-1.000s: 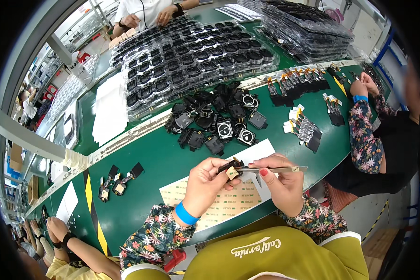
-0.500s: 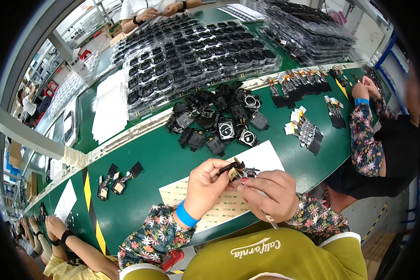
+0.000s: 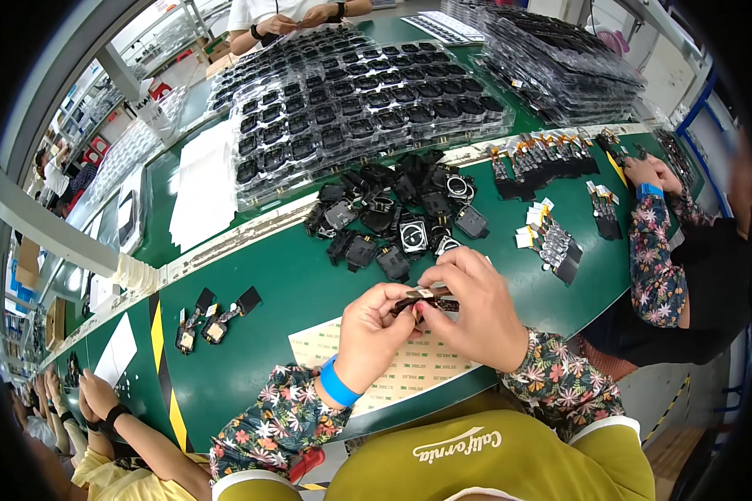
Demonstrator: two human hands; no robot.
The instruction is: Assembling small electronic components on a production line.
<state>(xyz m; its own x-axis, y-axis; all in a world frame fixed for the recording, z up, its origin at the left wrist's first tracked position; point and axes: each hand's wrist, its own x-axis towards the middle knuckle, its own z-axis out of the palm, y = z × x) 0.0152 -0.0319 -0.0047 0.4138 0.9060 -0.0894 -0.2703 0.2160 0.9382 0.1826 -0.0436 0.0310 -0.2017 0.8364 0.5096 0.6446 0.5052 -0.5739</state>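
Above an adhesive sheet (image 3: 418, 376), my two hands meet around a small black electronic part (image 3: 403, 307). My left hand (image 3: 372, 332) grips it at the left, thumb and fingers closed on its edge. From the right, my right hand (image 3: 485, 313) pinches the same part, with the index finger bent over its top and the thumb against its near side. A narrow, light-toned strip (image 3: 426, 293) shows between the fingertips; whether it is a tool or part of the piece, I cannot tell. My fingers cover most of the part.
Beyond my hands lies a pile of black square housings (image 3: 361, 250). Circuit pieces with flex tails (image 3: 551, 242) lie to the right, and a pair of similar modules (image 3: 214, 331) to the left. Trays of black parts (image 3: 342, 104) stand behind. Co-workers' hands (image 3: 653, 174) are at the right, left and back.
My right hand has moved up and turned over the part, its fingers now on top. The thin metal tool that stuck out below it no longer shows. The view has shifted slightly.
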